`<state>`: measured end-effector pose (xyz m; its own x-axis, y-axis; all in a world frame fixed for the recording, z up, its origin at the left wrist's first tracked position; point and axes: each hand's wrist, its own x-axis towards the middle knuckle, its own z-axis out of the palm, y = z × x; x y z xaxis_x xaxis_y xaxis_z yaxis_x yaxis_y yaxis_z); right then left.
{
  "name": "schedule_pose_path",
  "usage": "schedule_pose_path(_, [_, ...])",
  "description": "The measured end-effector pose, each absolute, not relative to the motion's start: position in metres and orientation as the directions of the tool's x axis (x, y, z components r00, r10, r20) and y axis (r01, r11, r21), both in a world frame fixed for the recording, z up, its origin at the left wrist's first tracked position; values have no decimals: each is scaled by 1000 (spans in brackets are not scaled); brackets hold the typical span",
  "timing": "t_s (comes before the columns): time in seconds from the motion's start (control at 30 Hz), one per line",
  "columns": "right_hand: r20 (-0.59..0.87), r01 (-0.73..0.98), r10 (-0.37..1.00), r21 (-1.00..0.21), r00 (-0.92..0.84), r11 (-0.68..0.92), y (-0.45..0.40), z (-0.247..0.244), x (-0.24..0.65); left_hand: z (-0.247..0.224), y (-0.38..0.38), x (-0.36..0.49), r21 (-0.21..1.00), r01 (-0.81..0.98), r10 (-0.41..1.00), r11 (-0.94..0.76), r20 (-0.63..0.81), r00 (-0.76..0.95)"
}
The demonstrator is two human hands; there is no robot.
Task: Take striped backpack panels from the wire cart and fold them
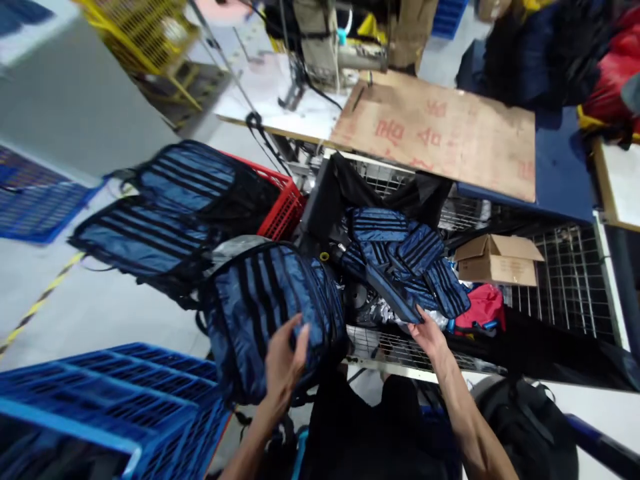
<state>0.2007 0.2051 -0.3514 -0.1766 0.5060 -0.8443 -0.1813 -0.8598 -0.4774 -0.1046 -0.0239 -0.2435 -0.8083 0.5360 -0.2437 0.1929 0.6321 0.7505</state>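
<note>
My left hand [287, 360] is over the front of a blue backpack with black stripes [260, 300], fingers apart and somewhat blurred; whether it touches the fabric is unclear. My right hand [429, 333] pinches the lower edge of a blue striped fabric piece [393, 293]. That piece lies among several similar striped pieces [415, 250] in a wire basket [595, 280]. Two more striped backpacks [140, 233] lie to the left, over a red crate [285, 213].
A blue crate [170, 380] stands at the lower left. Beyond the basket, a cardboard sheet [440, 133] lies on the worktable. An open carton [497, 260] and a red bundle [483, 307] are in the basket. A black bag [530, 420] sits at the lower right.
</note>
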Motion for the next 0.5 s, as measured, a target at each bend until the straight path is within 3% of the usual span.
schedule_pose_path(0.07, [-805, -160, 533, -508, -260, -846, 190, -308, 202, -211, 6, -74, 840, -245, 602, 483, -522, -604])
schedule_pose_path(0.13, [-769, -103, 545, -545, -334, -832, 174, -273, 209, -184, 35, -52, 662, -679, 689, 317, -653, -315])
schedule_pose_path(0.2, [-752, -31, 541, -574, -377, -818, 159, -247, 221, -165, 58, -41, 442, -877, 744, 187, -647, -167])
schedule_pose_path(0.27, [-754, 41, 525, -585, -394, -810, 148, -231, 235, -150, 71, -34, 369, -921, 758, 126, -635, -151])
schedule_pose_path(0.37, [-719, 128, 545, -647, -430, -752, 139, -220, 246, -134, 76, -19, 379, -915, 778, 140, -614, -136])
schedule_pose_path(0.5, [-562, 160, 678, -812, -474, -561, 138, -203, 240, -116, 75, 19, 449, -867, 849, 216, -525, -61])
